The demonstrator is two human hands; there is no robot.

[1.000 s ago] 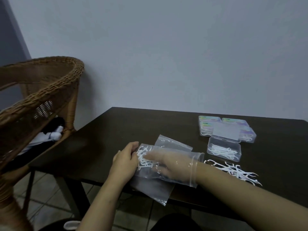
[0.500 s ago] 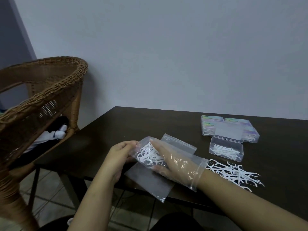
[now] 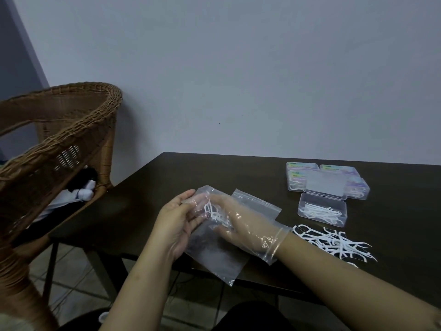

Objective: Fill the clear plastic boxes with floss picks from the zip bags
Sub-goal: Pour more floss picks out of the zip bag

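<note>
Two hands work at the near edge of a dark table point(image 3: 214, 168), beside a wicker chair point(image 3: 59, 130) at left. The zip bag point(image 3: 214, 256), lifted higher than a second ago, now hangs with its long axis running from the far-left mouth down to the near-right corner, overhanging the table's edge. The right hand point(image 3: 241, 223), thrust inside the bag to the wrist, curls round a clump of floss picks point(image 3: 212, 212), drawn tighter than before, so a handful looks ready to come out. The left hand point(image 3: 179, 223) pinches the bag's mouth. A second bag point(image 3: 260, 204) lies flat behind. At right, loose picks point(image 3: 334, 242) lie scattered before an open box point(image 3: 322, 209), partly filled, with closed boxes point(image 3: 327, 180) beyond.
</note>
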